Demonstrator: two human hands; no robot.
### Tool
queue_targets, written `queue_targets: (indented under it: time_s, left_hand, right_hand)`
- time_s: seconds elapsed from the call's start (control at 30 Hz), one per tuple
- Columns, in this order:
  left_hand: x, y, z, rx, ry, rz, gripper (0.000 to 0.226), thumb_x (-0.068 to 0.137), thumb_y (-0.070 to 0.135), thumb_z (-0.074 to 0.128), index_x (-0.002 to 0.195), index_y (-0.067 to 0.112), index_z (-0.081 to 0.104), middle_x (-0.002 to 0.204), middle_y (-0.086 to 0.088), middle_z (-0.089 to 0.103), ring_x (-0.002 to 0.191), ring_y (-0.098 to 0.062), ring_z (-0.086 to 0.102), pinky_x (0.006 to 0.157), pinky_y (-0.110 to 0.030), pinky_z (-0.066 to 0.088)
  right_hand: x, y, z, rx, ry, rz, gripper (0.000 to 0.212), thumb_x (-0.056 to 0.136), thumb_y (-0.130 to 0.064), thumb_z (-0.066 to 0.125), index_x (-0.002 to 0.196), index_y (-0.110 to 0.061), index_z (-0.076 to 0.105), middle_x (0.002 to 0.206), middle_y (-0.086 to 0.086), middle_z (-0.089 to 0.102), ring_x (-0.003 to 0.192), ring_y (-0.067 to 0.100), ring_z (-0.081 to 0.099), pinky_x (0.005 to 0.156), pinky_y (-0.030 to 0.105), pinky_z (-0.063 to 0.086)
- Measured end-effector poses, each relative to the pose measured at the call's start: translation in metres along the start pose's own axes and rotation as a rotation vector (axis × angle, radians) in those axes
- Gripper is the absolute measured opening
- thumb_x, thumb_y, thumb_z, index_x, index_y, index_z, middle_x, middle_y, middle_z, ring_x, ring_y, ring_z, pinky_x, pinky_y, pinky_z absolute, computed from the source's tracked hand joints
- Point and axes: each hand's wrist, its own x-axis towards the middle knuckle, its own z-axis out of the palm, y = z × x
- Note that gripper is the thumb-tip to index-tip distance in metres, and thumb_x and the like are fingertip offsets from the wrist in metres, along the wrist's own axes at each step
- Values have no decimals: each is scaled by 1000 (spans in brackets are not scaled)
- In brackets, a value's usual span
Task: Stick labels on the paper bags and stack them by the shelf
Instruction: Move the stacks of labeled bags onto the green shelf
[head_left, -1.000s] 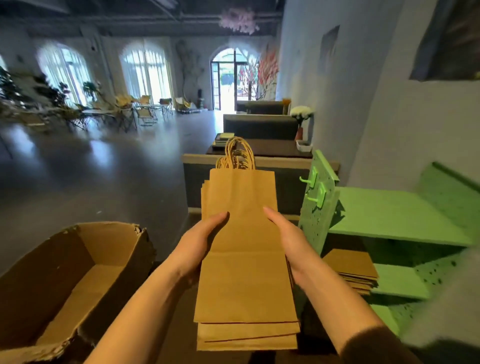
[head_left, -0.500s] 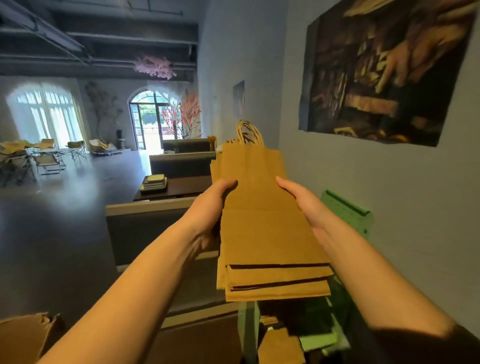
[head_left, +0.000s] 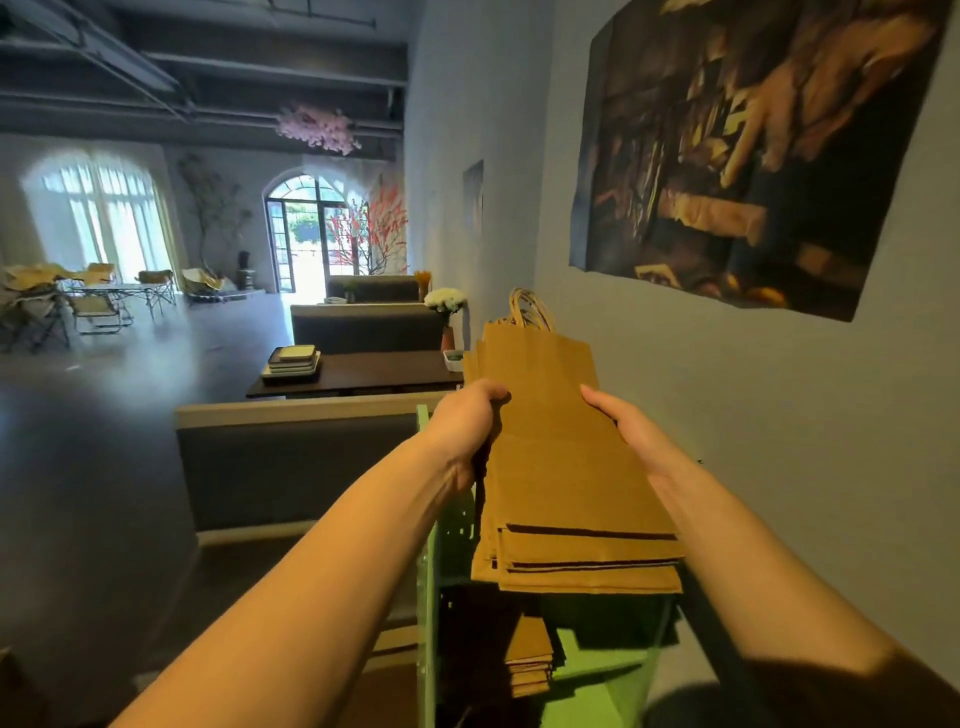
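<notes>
Fingers of left hand and right hand clasp bags over the shelf, another stack lying below; no labels visible, stacking outstanding.

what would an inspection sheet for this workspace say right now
surface: green shelf unit, lower board partly bare
job's things: stack of flat brown paper bags held over the shelf unit; smaller pile of brown bags lies on the lower board; labels not seen
clutter: nothing seen
grippers: left hand and right hand grip the stack's side edges
cables: nothing seen
surroundings: dark painting on the grey wall; dark wooden table beyond
</notes>
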Motion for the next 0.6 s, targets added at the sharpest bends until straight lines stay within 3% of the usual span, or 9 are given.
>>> queue_targets:
  time_s: [0.07, 0.13, 0.27, 0.33, 0.43, 0.5, 0.6]
  left_hand:
    - [16, -11, 9, -12, 56, -24, 20, 95, 32, 53, 101, 13, 57, 74, -6, 58, 83, -27, 58, 82, -39, 50]
    - [31, -22, 16, -23, 98, -53, 24, 96, 31, 51, 109, 12, 58, 91, -13, 64, 89, -31, 62, 88, -42, 53]
    - [52, -44, 27, 17, 224, -94, 21, 103, 24, 47, 106, 8, 59, 93, -15, 67, 82, -29, 64, 68, -36, 49]
    - [63, -58, 28, 73, 279, -115, 27, 104, 23, 48, 121, 5, 59, 97, -16, 66, 84, -28, 63, 69, -36, 48]
    - [75, -67, 29, 175, 328, -117, 40, 107, 23, 43, 144, 9, 45, 126, -18, 60, 112, -33, 60, 95, -41, 49]
    - [83, -66, 27, 261, 346, -114, 47, 108, 23, 38, 154, 13, 35, 144, -19, 51, 130, -37, 52, 113, -48, 41]
    - [84, -60, 22, 342, 376, -103, 46, 110, 21, 34, 155, 11, 31, 145, -18, 50, 132, -36, 50, 115, -45, 38]
  right_hand:
    - [10, 9, -8, 9, -3, 32, 28, 102, -37, 50, 96, -16, 67, 65, 2, 74, 51, 15, 70, 42, 22, 52]
    - [23, 21, -16, 26, -23, 72, 31, 100, -42, 52, 103, -15, 68, 71, 5, 75, 57, 19, 71, 50, 26, 55]
    - [54, 44, -29, -25, -22, 165, 41, 96, -51, 55, 114, -16, 69, 87, 10, 76, 79, 28, 70, 72, 36, 54]
    - [65, 55, -33, -76, -4, 189, 42, 95, -50, 56, 115, -16, 69, 91, 11, 77, 86, 30, 70, 75, 38, 54]
    - [73, 69, -37, -88, 15, 214, 44, 92, -51, 61, 119, -18, 69, 102, 12, 76, 96, 33, 70, 79, 41, 55]
    - [79, 72, -38, -79, 4, 205, 41, 92, -49, 62, 119, -19, 69, 103, 12, 76, 96, 33, 70, 79, 42, 55]
    - [86, 70, -30, -94, 11, 182, 38, 93, -45, 63, 116, -17, 70, 103, 12, 76, 98, 33, 70, 84, 44, 56]
